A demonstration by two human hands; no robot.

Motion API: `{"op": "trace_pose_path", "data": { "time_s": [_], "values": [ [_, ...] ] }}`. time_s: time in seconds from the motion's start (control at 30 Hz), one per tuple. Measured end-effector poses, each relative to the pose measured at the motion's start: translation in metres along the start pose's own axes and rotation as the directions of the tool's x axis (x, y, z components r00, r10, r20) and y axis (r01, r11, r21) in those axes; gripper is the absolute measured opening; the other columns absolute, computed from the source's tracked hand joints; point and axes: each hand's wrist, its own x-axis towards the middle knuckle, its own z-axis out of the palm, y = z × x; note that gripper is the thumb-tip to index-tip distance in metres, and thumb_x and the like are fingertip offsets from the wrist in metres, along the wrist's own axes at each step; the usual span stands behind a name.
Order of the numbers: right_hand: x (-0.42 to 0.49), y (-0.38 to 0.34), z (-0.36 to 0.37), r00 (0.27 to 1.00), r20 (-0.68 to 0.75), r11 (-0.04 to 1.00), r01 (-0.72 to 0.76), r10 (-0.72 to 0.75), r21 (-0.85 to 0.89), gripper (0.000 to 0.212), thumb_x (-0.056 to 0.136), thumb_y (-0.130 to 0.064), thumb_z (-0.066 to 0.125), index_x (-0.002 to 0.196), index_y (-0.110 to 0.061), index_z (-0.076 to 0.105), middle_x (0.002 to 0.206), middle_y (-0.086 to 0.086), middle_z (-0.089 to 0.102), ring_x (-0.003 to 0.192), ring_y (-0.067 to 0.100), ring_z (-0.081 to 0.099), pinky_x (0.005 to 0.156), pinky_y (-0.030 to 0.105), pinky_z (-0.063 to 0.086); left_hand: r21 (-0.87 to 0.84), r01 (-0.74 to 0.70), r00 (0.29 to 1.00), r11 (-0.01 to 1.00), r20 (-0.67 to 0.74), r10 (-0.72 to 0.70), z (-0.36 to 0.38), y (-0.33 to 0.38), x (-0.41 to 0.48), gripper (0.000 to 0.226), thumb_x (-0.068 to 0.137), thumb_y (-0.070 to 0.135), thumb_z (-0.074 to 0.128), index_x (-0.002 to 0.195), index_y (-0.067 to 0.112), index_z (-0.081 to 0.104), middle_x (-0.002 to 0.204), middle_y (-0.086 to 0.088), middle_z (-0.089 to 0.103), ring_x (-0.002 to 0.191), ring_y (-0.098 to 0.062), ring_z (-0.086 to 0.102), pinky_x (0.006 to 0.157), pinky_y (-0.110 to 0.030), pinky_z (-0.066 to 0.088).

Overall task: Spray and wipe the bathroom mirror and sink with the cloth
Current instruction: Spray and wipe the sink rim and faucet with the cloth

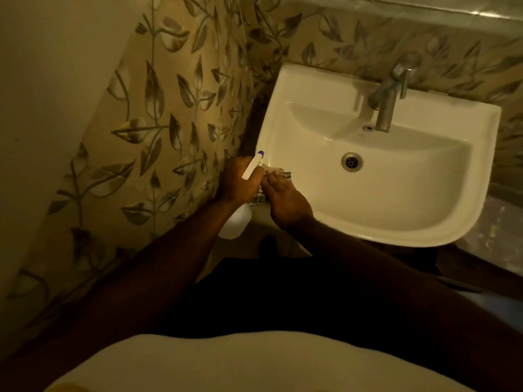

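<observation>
A white wall-hung sink point(396, 219) fills the right of the head view, with a metal drain point(351, 162) in its bowl. My left hand point(240, 181) grips a white spray bottle point(237, 222) just off the sink's left rim; its nozzle with a purple tip point(253, 164) points up toward the wall. My right hand point(285, 200) presses a checked cloth point(284, 174) onto the sink's front-left rim, right beside the left hand. Part of the cloth shows between the two hands. The mirror is not in view.
A steel tap point(389, 100) stands at the back of the sink, above the overflow hole point(368, 127). Leaf-patterned tiles point(175, 123) cover the wall close on the left and behind. A steel ledge point(424, 7) runs along the top. Dark floor lies below the sink.
</observation>
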Motion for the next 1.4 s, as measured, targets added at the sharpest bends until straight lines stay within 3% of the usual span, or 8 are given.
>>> {"op": "trace_pose_path", "data": {
  "time_s": [0.1,0.33,0.57,0.67,0.73,0.97,1.2,1.4],
  "values": [
    [-0.027,0.018,0.003,0.999,-0.006,0.996,0.046,-0.047,-0.07,0.084,0.088,-0.045,0.002,0.16,-0.009,0.027,0.166,0.019,0.024,0.155,0.038,0.018,0.126,0.05,0.014,0.038,-0.007,0.999,0.999,0.047,0.005,0.015,-0.004,-0.012,0.026,0.088,0.021,0.055,0.069,0.004,0.061,0.063,-0.004,0.055,0.053,-0.008,0.049,0.052,-0.029,0.036],
    [-0.083,0.058,0.015,0.998,-0.067,0.984,-0.026,0.014,-0.179,0.066,0.097,-0.033,0.018,0.157,-0.012,0.038,0.162,0.014,0.037,0.152,0.033,0.031,0.121,0.049,0.027,0.04,-0.127,0.981,0.991,0.156,0.12,0.049,0.004,-0.027,0.023,0.09,0.02,0.051,0.071,0.01,0.06,0.067,0.001,0.055,0.054,-0.008,0.047,0.054,-0.016,0.037],
    [-0.119,0.075,0.018,0.98,-0.175,0.968,-0.13,0.093,-0.216,0.062,0.096,-0.023,0.025,0.157,-0.014,0.038,0.162,0.01,0.038,0.152,0.028,0.031,0.123,0.049,0.027,-0.06,-0.172,0.947,0.983,0.266,0.182,0.073,0.029,-0.033,0.024,0.091,0.019,0.054,0.078,0.002,0.064,0.069,-0.006,0.061,0.059,-0.021,0.058,0.059,-0.039,0.055],
    [-0.136,0.088,0.021,0.968,-0.223,0.957,-0.168,0.115,-0.238,0.06,0.098,-0.023,0.042,0.157,-0.014,0.037,0.162,0.01,0.037,0.153,0.028,0.03,0.122,0.049,0.028,-0.104,-0.165,0.936,0.981,0.297,0.189,0.085,0.041,-0.036,0.028,0.089,0.021,0.054,0.08,-0.002,0.065,0.07,-0.013,0.064,0.06,-0.027,0.06,0.06,-0.046,0.056],
    [-0.149,0.095,0.02,0.961,-0.241,0.948,-0.194,0.133,-0.251,0.067,0.097,-0.027,0.054,0.159,-0.015,0.033,0.165,0.009,0.033,0.155,0.026,0.025,0.124,0.049,0.025,-0.13,-0.174,0.92,0.976,0.332,0.208,0.091,0.049,-0.036,0.031,0.088,0.023,0.054,0.083,-0.004,0.066,0.075,-0.018,0.067,0.067,-0.03,0.064,0.066,-0.049,0.055],
    [-0.185,0.116,0.016,0.913,-0.339,0.928,-0.31,0.23,-0.205,0.066,0.098,-0.037,0.06,0.155,-0.011,0.04,0.163,0.01,0.036,0.153,0.027,0.029,0.12,0.054,0.031,-0.201,-0.188,0.868,0.961,0.424,0.258,0.112,0.087,-0.037,0.029,0.088,0.022,0.053,0.085,-0.004,0.065,0.079,-0.02,0.067,0.073,-0.033,0.064,0.068,-0.051,0.054],
    [-0.215,0.146,0.005,0.765,-0.459,0.853,-0.521,0.453,-0.026,0.066,0.1,-0.046,0.035,0.155,-0.01,0.04,0.163,0.01,0.036,0.155,0.029,0.024,0.124,0.055,0.023,-0.214,-0.186,0.854,0.959,0.446,0.266,0.137,0.123,-0.027,0.025,0.091,0.02,0.055,0.084,-0.002,0.066,0.073,-0.017,0.065,0.062,-0.03,0.061,0.055,-0.049,0.055],
    [-0.224,0.184,-0.01,0.608,-0.501,0.737,-0.669,0.616,0.095,0.062,0.099,-0.031,0.051,0.156,-0.01,0.037,0.165,0.016,0.03,0.154,0.036,0.021,0.124,0.057,0.018,-0.218,-0.19,0.813,0.957,0.511,0.278,0.164,0.16,-0.024,0.03,0.088,0.024,0.054,0.077,-0.001,0.064,0.068,-0.018,0.064,0.06,-0.032,0.06,0.055,-0.04,0.048]
  ]
}}
